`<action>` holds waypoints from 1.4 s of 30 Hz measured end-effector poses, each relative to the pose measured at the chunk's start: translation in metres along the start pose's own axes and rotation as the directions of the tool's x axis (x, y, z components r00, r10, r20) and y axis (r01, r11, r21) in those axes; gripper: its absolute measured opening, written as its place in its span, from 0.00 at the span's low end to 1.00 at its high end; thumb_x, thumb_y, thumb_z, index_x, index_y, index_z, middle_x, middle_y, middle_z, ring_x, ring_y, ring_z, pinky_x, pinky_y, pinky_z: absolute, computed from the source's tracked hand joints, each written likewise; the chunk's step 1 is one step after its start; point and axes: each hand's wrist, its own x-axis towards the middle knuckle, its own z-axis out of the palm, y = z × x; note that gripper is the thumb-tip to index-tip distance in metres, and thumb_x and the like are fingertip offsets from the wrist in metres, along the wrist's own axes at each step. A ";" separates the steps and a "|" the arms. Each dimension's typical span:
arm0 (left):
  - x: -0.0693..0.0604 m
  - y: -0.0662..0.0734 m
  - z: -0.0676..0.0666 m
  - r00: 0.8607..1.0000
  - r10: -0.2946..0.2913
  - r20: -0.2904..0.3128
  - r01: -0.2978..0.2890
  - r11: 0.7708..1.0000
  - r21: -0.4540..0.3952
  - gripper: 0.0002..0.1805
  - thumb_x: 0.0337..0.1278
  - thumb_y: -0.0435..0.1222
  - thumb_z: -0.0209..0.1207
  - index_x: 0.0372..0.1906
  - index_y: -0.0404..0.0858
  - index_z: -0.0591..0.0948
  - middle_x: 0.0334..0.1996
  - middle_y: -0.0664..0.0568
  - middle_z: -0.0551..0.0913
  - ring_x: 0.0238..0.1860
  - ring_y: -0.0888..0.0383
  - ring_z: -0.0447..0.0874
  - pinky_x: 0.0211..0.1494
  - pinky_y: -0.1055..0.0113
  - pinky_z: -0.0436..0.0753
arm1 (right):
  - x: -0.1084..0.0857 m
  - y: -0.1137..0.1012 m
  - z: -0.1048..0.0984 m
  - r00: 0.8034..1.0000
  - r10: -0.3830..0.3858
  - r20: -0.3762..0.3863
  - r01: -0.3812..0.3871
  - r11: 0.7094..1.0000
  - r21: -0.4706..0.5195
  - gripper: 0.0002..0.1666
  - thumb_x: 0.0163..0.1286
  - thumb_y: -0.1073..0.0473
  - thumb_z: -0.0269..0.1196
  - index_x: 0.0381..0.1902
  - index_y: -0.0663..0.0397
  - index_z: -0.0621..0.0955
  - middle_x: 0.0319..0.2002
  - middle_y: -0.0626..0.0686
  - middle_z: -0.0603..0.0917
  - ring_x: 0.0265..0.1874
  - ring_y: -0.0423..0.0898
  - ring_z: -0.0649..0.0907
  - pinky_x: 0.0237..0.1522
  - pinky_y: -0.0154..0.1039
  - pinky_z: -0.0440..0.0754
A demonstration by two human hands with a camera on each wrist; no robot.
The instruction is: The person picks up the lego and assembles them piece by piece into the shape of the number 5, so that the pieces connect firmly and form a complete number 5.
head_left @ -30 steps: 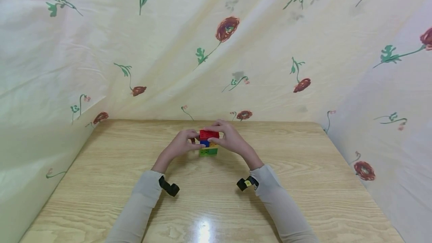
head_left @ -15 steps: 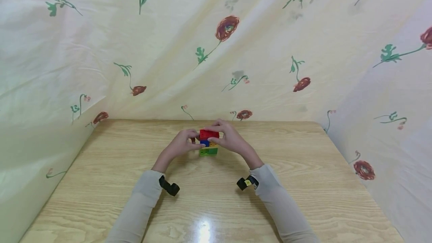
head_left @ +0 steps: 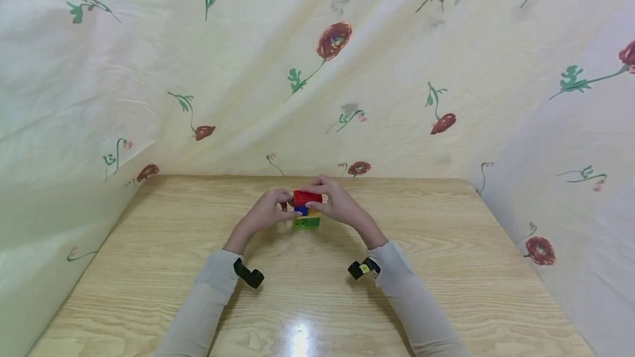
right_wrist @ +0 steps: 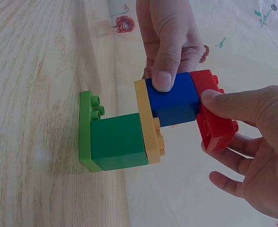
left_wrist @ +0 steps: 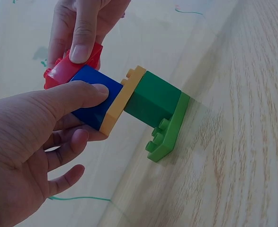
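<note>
A small stack of toy building bricks stands on the table, seen in all views. At its bottom lies a flat light green brick (right_wrist: 85,130), with a dark green brick (right_wrist: 119,142) on one end. Above that comes a flat yellow-orange brick (right_wrist: 147,120), then a blue brick (right_wrist: 176,101), offset to one side. A red brick (right_wrist: 213,113) sits on top, overhanging the blue one. My left hand (head_left: 266,211) pinches the blue brick between thumb and fingers. My right hand (head_left: 339,205) grips the red brick, thumb on its near side, fingers behind.
The wooden table (head_left: 307,280) reaches back to a flowered cloth (head_left: 248,70), which hangs behind it and at both sides. Black wrist cameras are strapped over the grey sleeves (head_left: 213,285).
</note>
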 end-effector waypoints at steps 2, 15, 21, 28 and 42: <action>0.000 0.000 0.000 1.000 -0.001 -0.001 0.001 1.000 0.000 0.10 0.59 0.40 0.72 0.40 0.39 0.88 0.38 0.49 0.86 0.36 0.57 0.79 0.38 0.66 0.78 | 0.000 0.000 0.000 1.000 0.001 0.003 -0.001 1.000 0.007 0.24 0.68 0.64 0.69 0.62 0.58 0.82 0.53 0.61 0.80 0.51 0.56 0.79 0.53 0.58 0.82; -0.002 0.000 0.000 1.000 0.002 -0.001 -0.002 1.000 -0.001 0.10 0.59 0.40 0.71 0.41 0.38 0.88 0.37 0.49 0.86 0.36 0.57 0.78 0.37 0.66 0.78 | 0.000 0.001 0.002 1.000 0.001 0.008 -0.001 1.000 0.028 0.24 0.69 0.64 0.69 0.62 0.58 0.82 0.53 0.60 0.80 0.51 0.56 0.77 0.54 0.59 0.81; -0.002 0.000 0.000 1.000 -0.009 -0.006 0.009 1.000 -0.006 0.10 0.59 0.40 0.72 0.41 0.38 0.88 0.38 0.49 0.86 0.36 0.57 0.78 0.37 0.66 0.78 | 0.001 0.000 0.002 1.000 -0.005 0.006 0.005 0.999 0.035 0.24 0.68 0.65 0.69 0.62 0.58 0.82 0.52 0.60 0.80 0.52 0.56 0.77 0.55 0.59 0.80; -0.003 0.002 0.000 1.000 -0.013 -0.009 0.013 1.000 0.008 0.10 0.58 0.39 0.72 0.40 0.38 0.88 0.39 0.49 0.85 0.36 0.57 0.79 0.39 0.67 0.79 | 0.000 -0.001 0.002 1.000 0.004 0.002 -0.004 1.000 0.009 0.24 0.68 0.63 0.70 0.62 0.57 0.83 0.53 0.59 0.80 0.51 0.54 0.78 0.53 0.52 0.82; -0.001 0.001 0.001 1.000 0.000 -0.011 0.000 0.999 0.032 0.10 0.58 0.39 0.72 0.40 0.38 0.88 0.38 0.49 0.85 0.35 0.58 0.78 0.38 0.67 0.78 | -0.001 0.001 0.003 1.000 0.019 -0.006 -0.019 1.000 -0.001 0.24 0.67 0.63 0.70 0.61 0.56 0.83 0.53 0.58 0.81 0.52 0.54 0.79 0.53 0.48 0.82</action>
